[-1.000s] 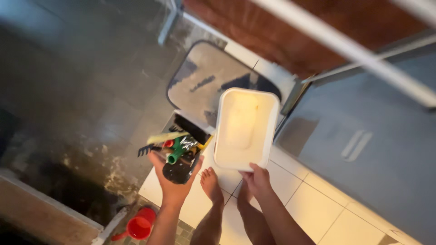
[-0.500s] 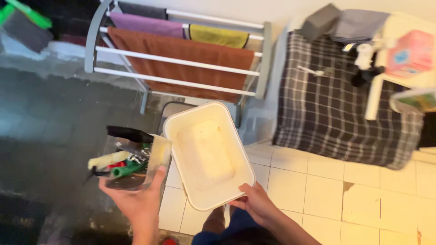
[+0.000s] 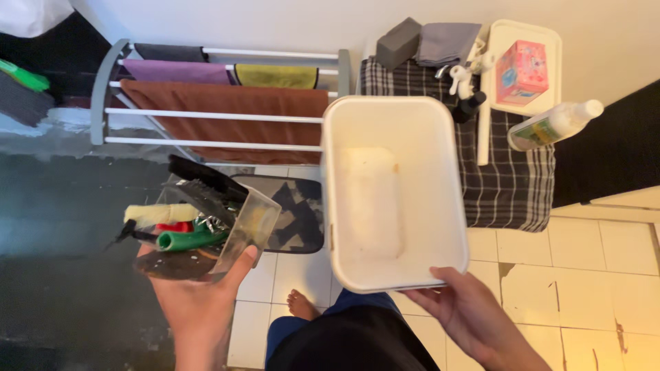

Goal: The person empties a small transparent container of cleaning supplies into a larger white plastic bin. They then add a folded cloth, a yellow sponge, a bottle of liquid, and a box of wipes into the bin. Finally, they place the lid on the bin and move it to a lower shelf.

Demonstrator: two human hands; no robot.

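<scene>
Fingers of the left hand [image 3: 199, 302] curl up around a clear tub [image 3: 227, 230] crammed with tools, thumb pressed on its near wall; right-hand [image 3: 467, 312] fingers pinch the near rim of an empty white bin [image 3: 395, 192], thumb on top. Both are held in the air in front of the body, tub left, bin right, apart from each other. Half a second ago the bin was angled toward the tub; now it sits squarer and farther right, in front of a checked cloth [image 3: 509, 178], and the view takes in more of the towel rack [image 3: 220, 103] and a tray [image 3: 526, 65] with a pink box [image 3: 521, 72] and a bottle [image 3: 553, 125]. So the person has turned toward that corner. A green handle [image 3: 185, 239], a yellowish roll and dark bristles show in the tub, but the rest is a tangle. Wrists are cut off by the frame, and the bin hides part of the cloth and mat [image 3: 292, 213].
</scene>
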